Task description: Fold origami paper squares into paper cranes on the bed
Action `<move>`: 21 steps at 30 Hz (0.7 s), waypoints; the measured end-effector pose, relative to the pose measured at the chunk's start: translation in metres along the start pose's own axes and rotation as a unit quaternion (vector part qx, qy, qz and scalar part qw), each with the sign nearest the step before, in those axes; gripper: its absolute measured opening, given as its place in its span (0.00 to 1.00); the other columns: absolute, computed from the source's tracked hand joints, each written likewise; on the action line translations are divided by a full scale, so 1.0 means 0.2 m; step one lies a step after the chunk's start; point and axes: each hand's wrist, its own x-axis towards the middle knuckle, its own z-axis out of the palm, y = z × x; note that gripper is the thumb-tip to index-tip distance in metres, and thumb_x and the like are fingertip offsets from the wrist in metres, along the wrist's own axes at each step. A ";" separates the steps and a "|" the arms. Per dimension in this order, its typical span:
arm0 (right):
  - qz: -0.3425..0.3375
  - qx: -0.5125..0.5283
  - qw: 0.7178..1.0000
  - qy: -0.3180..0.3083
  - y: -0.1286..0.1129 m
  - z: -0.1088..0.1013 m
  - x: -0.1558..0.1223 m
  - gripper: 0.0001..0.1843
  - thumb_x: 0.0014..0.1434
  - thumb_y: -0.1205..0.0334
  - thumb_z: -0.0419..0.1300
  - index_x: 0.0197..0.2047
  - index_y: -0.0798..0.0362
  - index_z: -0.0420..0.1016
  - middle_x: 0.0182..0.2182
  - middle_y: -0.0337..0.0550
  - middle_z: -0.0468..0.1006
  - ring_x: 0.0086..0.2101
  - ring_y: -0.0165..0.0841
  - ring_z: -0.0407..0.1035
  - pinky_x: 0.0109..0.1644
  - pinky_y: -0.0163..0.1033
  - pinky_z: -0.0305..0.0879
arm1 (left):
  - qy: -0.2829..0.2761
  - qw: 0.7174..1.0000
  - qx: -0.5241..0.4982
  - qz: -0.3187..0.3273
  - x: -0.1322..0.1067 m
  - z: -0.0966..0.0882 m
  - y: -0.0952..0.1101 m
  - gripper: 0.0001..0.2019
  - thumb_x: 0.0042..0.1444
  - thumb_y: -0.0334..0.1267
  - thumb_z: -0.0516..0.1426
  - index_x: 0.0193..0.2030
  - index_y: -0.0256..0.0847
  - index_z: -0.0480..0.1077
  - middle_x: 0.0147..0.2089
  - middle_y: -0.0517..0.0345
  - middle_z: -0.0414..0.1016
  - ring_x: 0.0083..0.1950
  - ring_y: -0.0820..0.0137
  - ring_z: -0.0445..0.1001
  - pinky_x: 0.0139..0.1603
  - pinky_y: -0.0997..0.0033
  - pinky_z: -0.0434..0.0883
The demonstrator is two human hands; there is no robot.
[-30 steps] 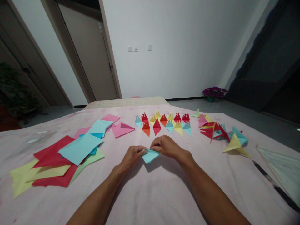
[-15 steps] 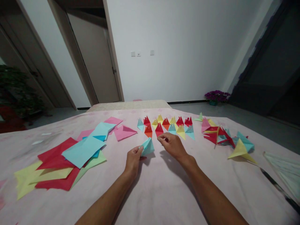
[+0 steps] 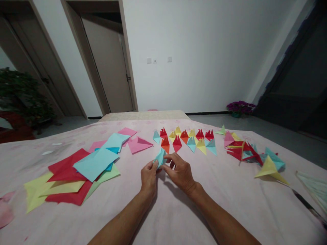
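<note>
A light blue folded paper crane (image 3: 160, 158) is held above the cloth in front of me, pointed end up. My left hand (image 3: 149, 176) pinches its lower left side between thumb and fingers. At its right edge, my right hand (image 3: 180, 172) has thumb and fingertips closed on the paper; the exact contact is partly hidden by the fingers. Just beyond stand rows of finished paper cranes in several colours, among them a red crane (image 3: 177, 144), an orange crane (image 3: 165, 145) and a yellow crane (image 3: 201, 146).
Loose coloured paper sheets (image 3: 95, 164) overlap on the left, with a pink folded sheet (image 3: 139, 145) nearby. Partly folded paper pieces (image 3: 242, 151) are heaped at the right, near a dark, thin tool (image 3: 306, 204) and a pale pleated item (image 3: 313, 187). A pink cloth (image 3: 163, 217) covers the table.
My right hand has moved left and down from near the standing cranes to the light blue crane and closed on its edge. My left hand keeps its hold. The view has shifted slightly.
</note>
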 end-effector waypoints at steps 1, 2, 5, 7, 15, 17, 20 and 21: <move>0.001 -0.002 1.000 0.000 0.00 0.00 0.00 0.11 0.57 0.59 0.65 0.43 0.49 0.73 0.34 0.40 0.76 0.28 0.28 0.68 0.36 0.33 0.66 | -0.001 1.000 -0.006 0.001 0.00 0.00 0.00 0.20 0.49 0.50 0.65 0.42 0.34 0.78 0.38 0.51 0.80 0.37 0.67 0.76 0.41 0.69 0.71; 0.001 -0.005 1.000 -0.002 0.00 0.00 0.00 0.11 0.57 0.59 0.65 0.43 0.49 0.73 0.34 0.40 0.76 0.28 0.28 0.68 0.36 0.33 0.66 | -0.001 1.000 -0.011 0.002 0.00 0.00 -0.01 0.20 0.49 0.50 0.65 0.41 0.34 0.78 0.38 0.51 0.80 0.37 0.67 0.76 0.42 0.69 0.71; -0.017 -0.008 1.000 -0.001 0.01 0.01 -0.01 0.12 0.57 0.58 0.65 0.44 0.50 0.73 0.35 0.40 0.76 0.29 0.29 0.69 0.36 0.33 0.66 | -0.002 1.000 -0.016 0.009 0.00 0.00 -0.01 0.20 0.49 0.49 0.65 0.40 0.33 0.78 0.37 0.51 0.80 0.37 0.67 0.76 0.42 0.68 0.72; -0.029 -0.008 1.000 0.007 0.01 0.01 -0.01 0.15 0.57 0.57 0.65 0.47 0.50 0.72 0.37 0.41 0.76 0.30 0.29 0.69 0.37 0.34 0.66 | -0.002 1.000 -0.010 0.012 0.01 0.00 -0.02 0.19 0.50 0.49 0.65 0.40 0.33 0.78 0.36 0.52 0.80 0.36 0.67 0.76 0.42 0.68 0.71; 0.005 0.001 1.000 0.012 0.02 0.02 -0.01 0.17 0.54 0.57 0.67 0.47 0.50 0.72 0.36 0.40 0.78 0.29 0.29 0.70 0.37 0.34 0.68 | -0.003 0.999 -0.033 -0.004 -0.01 0.01 -0.01 0.20 0.48 0.49 0.66 0.40 0.33 0.78 0.36 0.51 0.80 0.37 0.66 0.77 0.42 0.68 0.72; 0.017 0.011 1.000 0.016 0.03 0.03 -0.01 0.17 0.54 0.57 0.67 0.46 0.50 0.72 0.37 0.41 0.78 0.29 0.29 0.71 0.36 0.34 0.68 | -0.005 0.999 -0.042 -0.008 -0.01 0.02 0.00 0.20 0.48 0.50 0.66 0.40 0.33 0.78 0.37 0.51 0.80 0.38 0.65 0.78 0.43 0.67 0.72; 0.032 0.035 0.999 0.015 0.03 0.04 -0.01 0.17 0.53 0.58 0.68 0.45 0.50 0.72 0.38 0.41 0.78 0.29 0.29 0.72 0.36 0.34 0.69 | -0.010 0.999 -0.050 -0.011 -0.02 0.02 0.00 0.21 0.48 0.50 0.66 0.40 0.33 0.77 0.37 0.50 0.81 0.39 0.63 0.78 0.43 0.66 0.73; 0.036 0.044 0.998 0.014 0.03 0.04 -0.01 0.17 0.53 0.59 0.68 0.46 0.50 0.72 0.38 0.40 0.78 0.29 0.29 0.72 0.36 0.34 0.69 | -0.015 0.998 -0.055 -0.012 -0.02 0.02 0.00 0.21 0.49 0.50 0.66 0.40 0.33 0.77 0.37 0.49 0.81 0.39 0.63 0.79 0.43 0.65 0.73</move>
